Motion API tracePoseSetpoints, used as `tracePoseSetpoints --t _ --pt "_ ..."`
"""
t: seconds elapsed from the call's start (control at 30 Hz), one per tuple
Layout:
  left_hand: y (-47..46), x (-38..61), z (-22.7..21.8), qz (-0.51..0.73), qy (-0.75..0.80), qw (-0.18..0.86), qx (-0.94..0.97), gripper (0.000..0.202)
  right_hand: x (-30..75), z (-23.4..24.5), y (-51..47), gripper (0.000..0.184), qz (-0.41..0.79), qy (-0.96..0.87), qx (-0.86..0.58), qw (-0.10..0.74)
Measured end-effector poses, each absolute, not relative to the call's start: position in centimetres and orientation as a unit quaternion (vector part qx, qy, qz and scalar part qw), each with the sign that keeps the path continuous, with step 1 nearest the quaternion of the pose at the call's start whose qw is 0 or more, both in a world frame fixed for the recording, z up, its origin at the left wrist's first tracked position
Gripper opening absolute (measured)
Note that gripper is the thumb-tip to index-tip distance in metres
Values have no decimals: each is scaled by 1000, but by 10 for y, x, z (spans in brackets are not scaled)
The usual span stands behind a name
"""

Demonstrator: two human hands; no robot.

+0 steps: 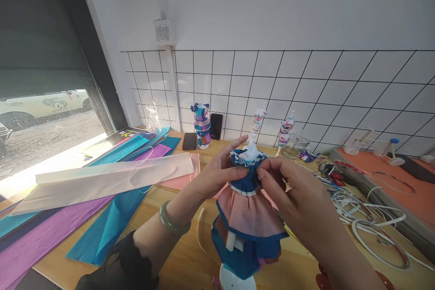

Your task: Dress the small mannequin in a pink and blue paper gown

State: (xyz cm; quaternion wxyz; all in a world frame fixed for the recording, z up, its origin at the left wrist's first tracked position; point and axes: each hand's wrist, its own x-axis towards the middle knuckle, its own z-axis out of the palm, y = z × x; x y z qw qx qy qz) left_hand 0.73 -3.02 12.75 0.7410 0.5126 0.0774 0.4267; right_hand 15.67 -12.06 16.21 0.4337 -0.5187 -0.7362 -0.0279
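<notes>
A small white mannequin (pixel 252 151) stands in front of me on a round white base (pixel 238 278). It wears a miniature paper-like dress (pixel 249 215) with a blue bodice, a zigzag-edged blue and white collar, and a tiered pink and blue skirt. My left hand (pixel 217 170) grips the bodice from the left, its thumb pressed across the front and its index finger raised behind the neck. On the other side, my right hand (pixel 297 188) pinches the bodice's right edge between thumb and index finger. Whether anything small sits in that pinch is hidden.
Long strips of teal, purple and white sheet (pixel 112 179) cover the table's left side. Behind stand a dressed mannequin (pixel 203 124), two phones (pixel 189 141), more small figures (pixel 286 131) and a glass bowl (pixel 299 144). Coiled cords (pixel 356 210) and an orange tray (pixel 401 186) lie right.
</notes>
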Motion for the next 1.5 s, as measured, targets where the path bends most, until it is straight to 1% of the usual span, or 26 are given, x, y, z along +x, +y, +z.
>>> tracePoseSetpoints --t 0.17,0.37,0.5,0.67,0.8,1.13,1.37,1.5 --pt "-32 7 128 428 77 737 518 81 156 159 -119 9 -61 -726 -505 462" --pt "-31 8 127 429 66 738 517 88 157 162 -123 8 -43 -694 -517 500" --pt "-29 8 125 430 62 739 515 87 158 163 -123 10 -35 -707 -512 487" --pt "-30 8 125 438 81 729 519 83 156 163 -122 9 -45 -715 -502 484" --pt "-31 8 125 432 88 732 520 82 155 164 -122 9 -32 -720 -503 477" --pt "-30 8 126 437 94 723 527 85 155 162 -124 8 -52 -710 -515 478" --pt "-26 8 120 435 85 704 555 79 155 163 -127 11 -32 -710 -524 469" --pt "-27 9 121 433 83 710 549 82 154 161 -126 10 -48 -703 -530 471"
